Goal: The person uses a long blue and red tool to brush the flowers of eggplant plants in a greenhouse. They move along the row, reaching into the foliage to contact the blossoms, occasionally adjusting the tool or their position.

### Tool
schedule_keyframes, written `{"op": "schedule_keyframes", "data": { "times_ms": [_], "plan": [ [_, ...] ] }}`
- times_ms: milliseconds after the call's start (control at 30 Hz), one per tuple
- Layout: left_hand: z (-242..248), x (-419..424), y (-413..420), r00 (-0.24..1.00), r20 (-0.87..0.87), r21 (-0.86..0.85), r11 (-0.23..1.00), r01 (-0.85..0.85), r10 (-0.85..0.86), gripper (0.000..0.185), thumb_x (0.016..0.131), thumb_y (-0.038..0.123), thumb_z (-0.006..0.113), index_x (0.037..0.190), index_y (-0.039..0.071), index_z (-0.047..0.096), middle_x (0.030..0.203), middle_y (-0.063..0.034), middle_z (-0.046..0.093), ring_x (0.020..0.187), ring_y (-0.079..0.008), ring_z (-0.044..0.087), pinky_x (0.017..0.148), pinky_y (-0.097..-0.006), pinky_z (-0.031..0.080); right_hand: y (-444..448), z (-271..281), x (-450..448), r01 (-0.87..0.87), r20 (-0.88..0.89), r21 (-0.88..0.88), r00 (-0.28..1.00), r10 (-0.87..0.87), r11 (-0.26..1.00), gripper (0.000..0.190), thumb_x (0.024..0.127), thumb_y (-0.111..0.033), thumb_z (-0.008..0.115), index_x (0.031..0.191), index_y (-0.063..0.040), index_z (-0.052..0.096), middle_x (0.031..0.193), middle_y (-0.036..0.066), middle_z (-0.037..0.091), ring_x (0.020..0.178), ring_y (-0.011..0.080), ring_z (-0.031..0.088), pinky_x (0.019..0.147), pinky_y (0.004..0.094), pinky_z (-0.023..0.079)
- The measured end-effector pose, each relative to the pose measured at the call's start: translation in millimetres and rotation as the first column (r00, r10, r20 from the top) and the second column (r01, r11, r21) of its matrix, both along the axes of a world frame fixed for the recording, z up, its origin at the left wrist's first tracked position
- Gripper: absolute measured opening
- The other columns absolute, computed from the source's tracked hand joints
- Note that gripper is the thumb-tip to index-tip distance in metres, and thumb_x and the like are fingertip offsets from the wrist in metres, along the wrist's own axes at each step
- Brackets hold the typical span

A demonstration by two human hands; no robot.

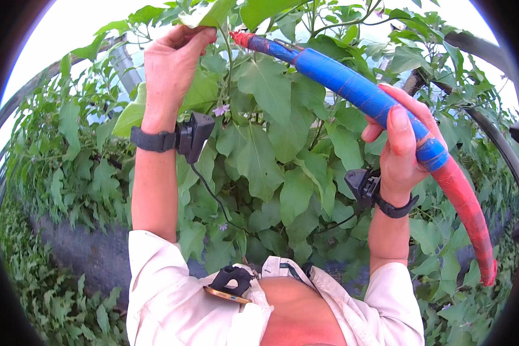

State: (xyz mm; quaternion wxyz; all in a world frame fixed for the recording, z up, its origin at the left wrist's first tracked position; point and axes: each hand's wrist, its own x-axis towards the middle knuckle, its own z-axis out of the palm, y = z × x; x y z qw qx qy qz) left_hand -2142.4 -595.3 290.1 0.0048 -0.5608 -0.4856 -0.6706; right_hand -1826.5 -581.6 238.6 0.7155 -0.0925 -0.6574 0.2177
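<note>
My left hand is raised at the upper left, thumb and fingers pinched on the edge of a broad green leaf. In my right hand is a curved tool wrapped in blue and red tape. Its red-tipped upper end lies just right of my left fingers, near a plant stem; its red lower end hangs at the right. What is inside the wrapping cannot be told. Below my left hand a small purple flower shows among large eggplant leaves.
Dense leafy plants stand in front and on both sides. Curved dark greenhouse frame tubes arch at the sides. Dark ground sheeting shows at the lower left. Cables run from the devices on both wrists. A phone sits at my chest.
</note>
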Motion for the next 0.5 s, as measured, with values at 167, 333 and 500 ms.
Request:
{"op": "schedule_keyframes", "data": {
  "times_ms": [167, 333, 500],
  "plan": [
    [-3, -14, 3, 0.993, 0.026, 0.044, 0.992, 0.118, -0.119, 0.022, 0.089, 0.021, 0.081, 0.105, 0.006, 0.08, 0.09, 0.0007, 0.077, 0.078, -0.0038, 0.061, 0.063, -0.02, 0.041, -15, 0, -20, 0.119, 0.011, -0.014, 0.993, -0.119, 0.993, 0.024, 0.09, -0.009, 0.073, 0.109, 0.006, 0.074, 0.081, 0.011, 0.073, 0.058, 0.0123, 0.068, 0.056, 0.0239, 0.052],
    [-4, -17, 6, 0.98, 0.021, 0.071, 0.978, 0.198, -0.2, 0.021, 0.087, 0.023, 0.084, 0.1, 0.006, 0.08, 0.087, 0.0018, 0.076, 0.079, -0.0037, 0.06, 0.066, -0.0207, 0.041, -28, -9, -33, 0.15, 0.014, -0.01, 0.989, -0.15, 0.989, 0.023, 0.09, -0.007, 0.072, 0.109, 0.006, 0.074, 0.081, 0.011, 0.073, 0.058, 0.012, 0.068, 0.056, 0.0237, 0.052],
    [-1, -19, 12, 0.961, 0.025, 0.107, 0.957, 0.271, -0.275, 0.019, 0.088, 0.024, 0.084, 0.096, 0.007, 0.081, 0.086, 0.0024, 0.076, 0.072, -0.0029, 0.054, 0.064, -0.0211, 0.039, -40, -13, -33, 0.22, 0.051, -0.056, 0.975, -0.217, 0.974, 0.025, 0.09, -0.01, 0.073, 0.109, 0.006, 0.074, 0.081, 0.011, 0.072, 0.058, 0.0124, 0.067, 0.055, 0.0241, 0.051]
  ]
}}
